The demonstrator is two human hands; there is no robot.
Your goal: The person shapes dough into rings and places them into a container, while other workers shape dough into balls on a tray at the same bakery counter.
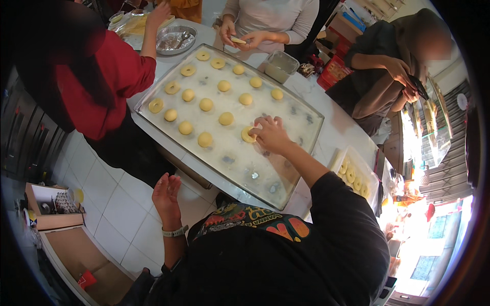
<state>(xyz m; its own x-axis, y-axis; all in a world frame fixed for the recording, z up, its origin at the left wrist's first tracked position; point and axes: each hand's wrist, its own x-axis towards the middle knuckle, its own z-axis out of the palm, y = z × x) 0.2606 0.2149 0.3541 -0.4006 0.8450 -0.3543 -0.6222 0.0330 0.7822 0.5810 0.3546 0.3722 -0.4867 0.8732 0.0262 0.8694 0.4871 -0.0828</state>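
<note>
On the large metal tray [245, 176] lie several pale yellow dough pieces, some round balls, some rings with a hole. My right hand [271, 135] reaches over the tray, its fingers curled onto the right edge of a dough ring [248, 134]. The thumb and fingertips grip that ring, which rests on the tray surface. A dough ball [226, 118] lies just left of it. My left hand [167, 200] is raised beside the table's near edge, fingers stretched up and holding nothing. A watch is on that wrist.
A plastic container of dough rings [352, 176] stands right of the tray. Behind the tray are a clear tub [281, 66] and a round metal pan [176, 40] with a spoon. Co-workers stand around the table; one at the back holds a dough piece [238, 40].
</note>
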